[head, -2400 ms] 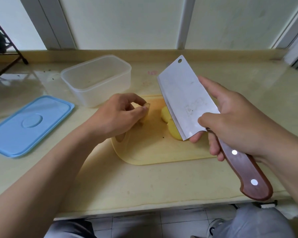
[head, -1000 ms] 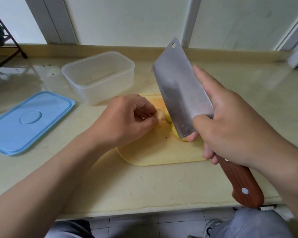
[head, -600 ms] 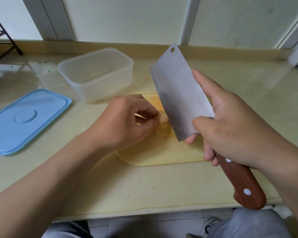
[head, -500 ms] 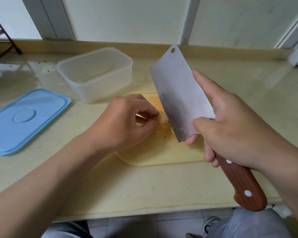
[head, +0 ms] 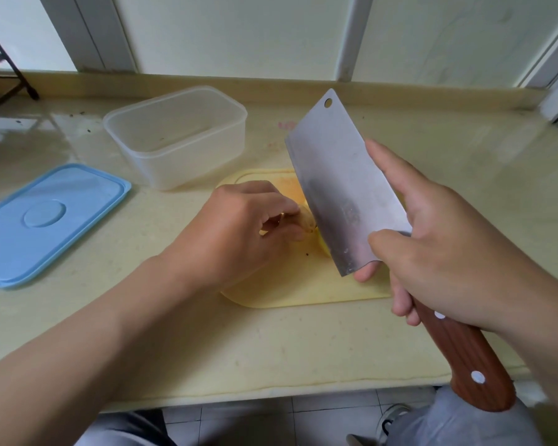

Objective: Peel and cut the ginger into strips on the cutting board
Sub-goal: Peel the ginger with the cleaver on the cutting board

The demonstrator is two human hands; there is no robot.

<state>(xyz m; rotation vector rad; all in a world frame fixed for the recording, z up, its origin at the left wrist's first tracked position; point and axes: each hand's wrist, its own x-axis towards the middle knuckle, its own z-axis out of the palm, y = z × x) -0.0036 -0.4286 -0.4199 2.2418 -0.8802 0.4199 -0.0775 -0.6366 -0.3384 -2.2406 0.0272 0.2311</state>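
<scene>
At centre frame, fingertips first: left hand (head: 239,233), thumb and curled fingers pinching a small knobbly piece of pale tan ginger (head: 304,220). Only its right end shows past the fingertips, low over the pale yellow plastic cutting board (head: 303,292); whether it rests on the board cannot be told.

Right of centre: right hand (head: 448,252), thumb laid on the near face of the blade, forefinger stretched along its upper side, the other fingers wrapped round the handle. Item held: broad rectangular steel cleaver with a reddish-brown riveted wooden handle (head: 342,188). The blade is tilted, with its holed corner toward the upper middle of the frame and its cutting edge facing left, against the exposed end of the ginger.

Second item on the board: peeled yellow chunk of ginger (head: 323,249), mostly hidden under the blade.

Step in hand, by my reading: skinning the pinched piece.
- Work with the part of the edge nearest the handle, in short shallow strokes directed away from the left fingertips.
- Take skin only; the piece is small and little flesh can be spared.
- Turn the ginger between strokes, not the cleaver.
- Main hazard: the pinch sits just beside the edge.

Outward:
- Translucent rectangular plastic tub (head: 174,136), lidless, upper left of the board.
- Pale blue rectangular plastic lid (head: 45,220), left edge of frame.
- Beige stone countertop (head: 271,349), under everything.
</scene>
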